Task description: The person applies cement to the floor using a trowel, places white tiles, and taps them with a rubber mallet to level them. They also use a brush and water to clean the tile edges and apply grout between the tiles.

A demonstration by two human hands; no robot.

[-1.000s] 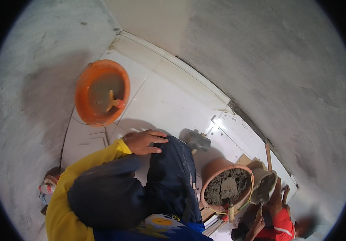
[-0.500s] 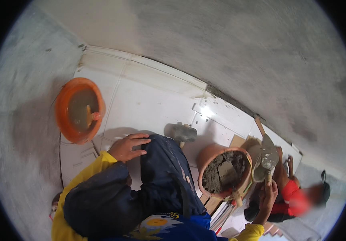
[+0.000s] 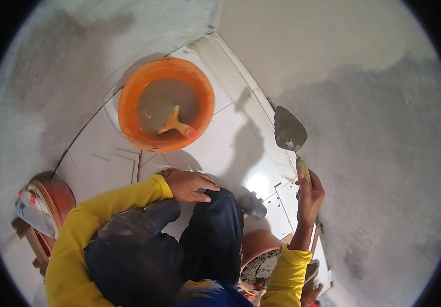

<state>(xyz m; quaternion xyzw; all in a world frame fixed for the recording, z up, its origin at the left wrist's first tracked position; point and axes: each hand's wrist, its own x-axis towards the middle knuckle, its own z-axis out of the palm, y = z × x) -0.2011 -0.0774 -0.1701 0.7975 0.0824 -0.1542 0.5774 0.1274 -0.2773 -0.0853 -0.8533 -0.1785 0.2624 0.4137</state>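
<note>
Swung away from the mortar bucket point(image 3: 262, 240) since the earlier frame, the trowel point(image 3: 290, 132) now stands out in front of the wall point(image 3: 363, 128); the view has turned too, so the orange bucket point(image 3: 129, 115) sits nearer the middle; the left hand has stayed by the knee point(image 3: 212, 215).

Clasped in the right hand point(image 3: 310, 198), the trowel is held by its wooden handle with the blade pointing forward, probably so the wrist can tilt it freely; the blade is grey, but whether it touches the wall or carries a full load I cannot tell; the left hand point(image 3: 192, 185) rests on the knee with fingers loosely spread and nothing in them, likely to steady the squat.

A brush point(image 3: 174, 123) leans in the orange bucket's cloudy water point(image 3: 172, 94), bristles dipped and handle end at the rim, perhaps to keep the grip within easy reach; a mallet point(image 3: 252, 205) lies on the floor tiles point(image 3: 220, 143) just beyond the knee; the mortar bucket stands on the right-hand side, partly behind the yellow sleeve point(image 3: 287, 273), which seems handy for the trowel arm.
</note>
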